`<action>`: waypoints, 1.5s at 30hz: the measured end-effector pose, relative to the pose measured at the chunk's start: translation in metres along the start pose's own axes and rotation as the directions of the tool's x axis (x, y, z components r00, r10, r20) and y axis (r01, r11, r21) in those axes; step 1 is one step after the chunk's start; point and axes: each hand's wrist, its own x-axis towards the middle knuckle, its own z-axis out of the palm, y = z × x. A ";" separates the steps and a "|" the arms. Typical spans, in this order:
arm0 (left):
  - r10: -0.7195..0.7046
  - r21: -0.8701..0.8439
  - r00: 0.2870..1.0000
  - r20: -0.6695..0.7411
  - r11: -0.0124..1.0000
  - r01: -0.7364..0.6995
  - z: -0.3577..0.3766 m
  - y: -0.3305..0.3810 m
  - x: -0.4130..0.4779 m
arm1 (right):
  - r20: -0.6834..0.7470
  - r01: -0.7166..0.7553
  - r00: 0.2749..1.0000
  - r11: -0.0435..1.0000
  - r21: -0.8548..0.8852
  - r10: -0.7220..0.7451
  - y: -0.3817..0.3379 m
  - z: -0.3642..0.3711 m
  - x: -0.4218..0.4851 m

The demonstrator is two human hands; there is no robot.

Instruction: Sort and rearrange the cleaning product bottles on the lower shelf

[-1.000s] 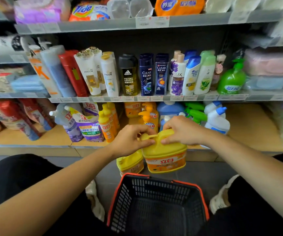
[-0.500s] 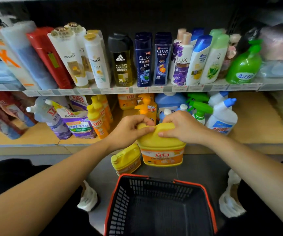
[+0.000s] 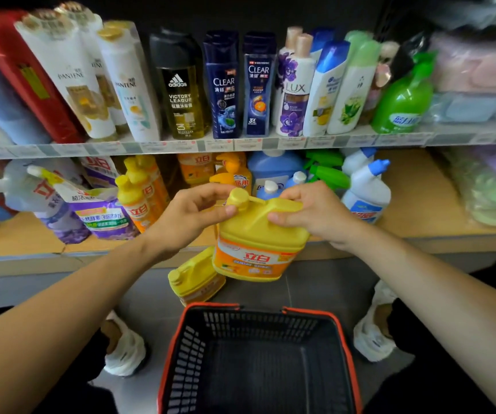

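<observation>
Before the wooden shelf (image 3: 414, 201), left hand (image 3: 193, 216) and right hand (image 3: 315, 213) clasp a squat yellow jug (image 3: 258, 234).

Both forearms are bare from the near edge of the view to the wrists. The left hand (image 3: 193, 216) and right hand (image 3: 315, 213) are bare too, with short, plain nails on the thumbs. Black trousers (image 3: 438, 354) cover both legs, the cloth dark and unpatterned at the near left and near right. Below them are low-cut white shoes, the left shoe (image 3: 124, 351) and the right shoe (image 3: 372, 333), with soft, creased uppers. A bare ankle shows in the opening of each.
</observation>
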 end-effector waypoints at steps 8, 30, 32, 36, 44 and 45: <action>-0.094 -0.250 0.916 0.391 0.946 0.204 0.000 0.021 -0.009 | 0.181 0.004 0.983 0.978 0.208 -0.042 -0.010 -0.020 -0.019; 0.164 0.307 0.961 -0.221 0.947 -0.091 0.041 0.008 -0.018 | -0.121 0.005 0.992 0.989 -0.147 -0.023 -0.017 -0.006 -0.034; 0.106 0.254 0.983 -0.147 0.965 -0.066 0.042 0.011 -0.017 | -0.105 0.007 0.994 0.989 -0.145 -0.023 -0.017 -0.007 -0.035; -0.028 0.094 0.994 -0.106 0.995 0.038 0.048 0.019 -0.014 | -0.071 0.017 0.997 0.988 -0.151 -0.028 -0.016 -0.003 -0.039; -0.161 -0.008 0.985 -0.063 0.987 0.161 0.049 0.024 -0.019 | -0.021 0.005 1.000 0.969 -0.249 -0.010 -0.017 0.008 -0.042; -0.159 -0.002 0.986 -0.044 0.987 0.159 0.048 0.024 -0.020 | -0.020 0.006 1.000 0.968 -0.251 -0.012 -0.017 0.008 -0.041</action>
